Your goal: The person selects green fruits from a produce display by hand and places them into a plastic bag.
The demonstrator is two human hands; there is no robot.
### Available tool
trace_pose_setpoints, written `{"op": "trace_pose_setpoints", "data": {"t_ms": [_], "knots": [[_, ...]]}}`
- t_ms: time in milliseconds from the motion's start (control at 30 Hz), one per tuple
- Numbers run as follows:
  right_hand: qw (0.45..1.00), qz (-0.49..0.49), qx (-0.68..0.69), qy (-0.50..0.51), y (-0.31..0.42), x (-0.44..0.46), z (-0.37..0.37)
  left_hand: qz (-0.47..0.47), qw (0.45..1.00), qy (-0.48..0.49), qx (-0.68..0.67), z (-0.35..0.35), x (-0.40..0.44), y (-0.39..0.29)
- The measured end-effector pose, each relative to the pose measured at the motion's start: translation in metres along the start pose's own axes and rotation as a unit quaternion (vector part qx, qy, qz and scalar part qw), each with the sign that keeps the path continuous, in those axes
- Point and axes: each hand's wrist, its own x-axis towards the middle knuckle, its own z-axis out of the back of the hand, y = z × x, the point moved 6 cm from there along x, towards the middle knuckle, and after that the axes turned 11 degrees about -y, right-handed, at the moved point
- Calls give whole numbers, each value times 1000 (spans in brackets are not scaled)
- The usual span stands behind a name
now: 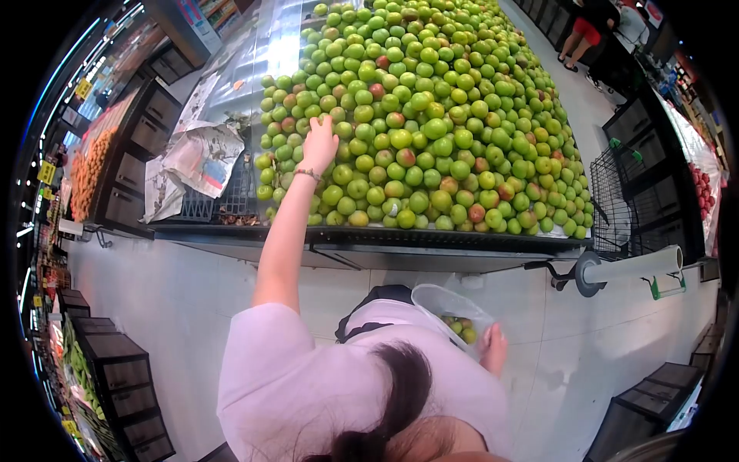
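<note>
So the left hand [320,146] is at 11 o'clock, fingers in the smooth, round green fruits [431,165], which fill 12 to 2; can't tell if it's grasping 1, and the pile's way too many to count. Right hand [493,350], 4 o'clock, is clenched on 1 thin, see-through plastic bag [437,299], a few fruits inside. Crumpled newspaper [206,158] at 10.
</note>
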Motion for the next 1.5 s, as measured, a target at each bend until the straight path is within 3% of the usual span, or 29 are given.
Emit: {"op": "trace_pose_setpoints", "data": {"t_ms": [133,267,433,533,567,833,967,1033,1100,1133,1200,1267,1333,1400,1500], "knots": [[999,6,0,39,-3,4,-19,12,995,-17,-97,13,10,0],[999,20,-8,36,-4,9,-35,50,972,-177,-145,45,42,22],[999,32,-9,35,-2,13,-53,165,977,-133,-21,42,67,43],[998,41,-6,37,2,18,-61,155,984,-80,26,48,72,45],[999,40,-8,36,1,19,-60,139,988,-17,72,36,78,59],[996,30,-41,68,-4,26,-61,101,991,26,80,16,76,54],[995,50,-45,68,-9,32,-59,133,991,-5,29,23,76,47],[995,37,-36,87,-9,36,-57,104,981,-102,-126,29,70,45],[995,32,-33,91,-9,36,-56,49,932,-222,-281,31,65,50],[995,33,-35,86,-8,36,-55,132,880,-138,-435,31,58,44],[995,35,-35,82,-7,35,-53,281,674,44,-682,56,10,-5],[995,40,-33,84,-6,36,-52,246,659,159,-693,64,-37,-68],[995,35,-30,94,0,34,-51,229,698,252,-630,57,-92,-124],[994,45,-29,96,4,34,-49,204,647,418,-604,32,-150,-166],[993,59,-33,99,10,35,-44,-11,662,548,-511,10,-218,-221]]}}
